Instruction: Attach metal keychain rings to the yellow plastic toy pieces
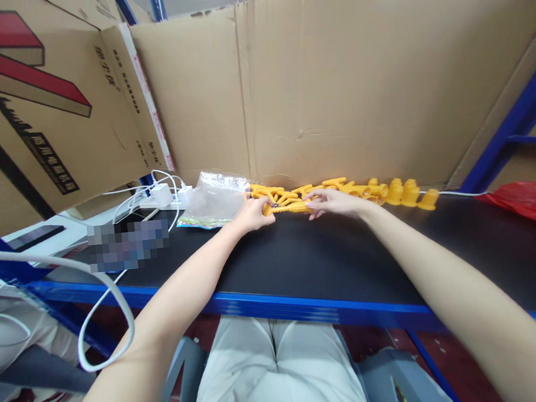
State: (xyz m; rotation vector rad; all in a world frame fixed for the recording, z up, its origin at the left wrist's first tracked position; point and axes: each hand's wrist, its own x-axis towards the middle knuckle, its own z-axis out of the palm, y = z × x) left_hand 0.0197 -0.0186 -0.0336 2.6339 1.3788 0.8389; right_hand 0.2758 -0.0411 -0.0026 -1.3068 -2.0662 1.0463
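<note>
A long yellow plastic piece [291, 208] with a ribbed part at its left lies level between my two hands, just above the black shelf top. My left hand [252, 215] is closed round its left end. The fingers of my right hand [332, 203] pinch its right end. Behind it lie several yellow forked pieces [277, 194], partly hidden by my hands. To the right of my right hand stand several yellow cup-shaped pieces [408, 194], some on their sides. Just left of my left hand is a clear plastic bag [213, 197] with a coloured lower edge.
A cardboard sheet [333, 87] walls off the back, and a printed cardboard box [64, 107] leans in at left. White chargers [160, 193] and cables lie left, one cable [117, 304] looping over my left forearm. A red plastic bag [533, 201] lies right. Blue rails [316, 310] edge the shelf.
</note>
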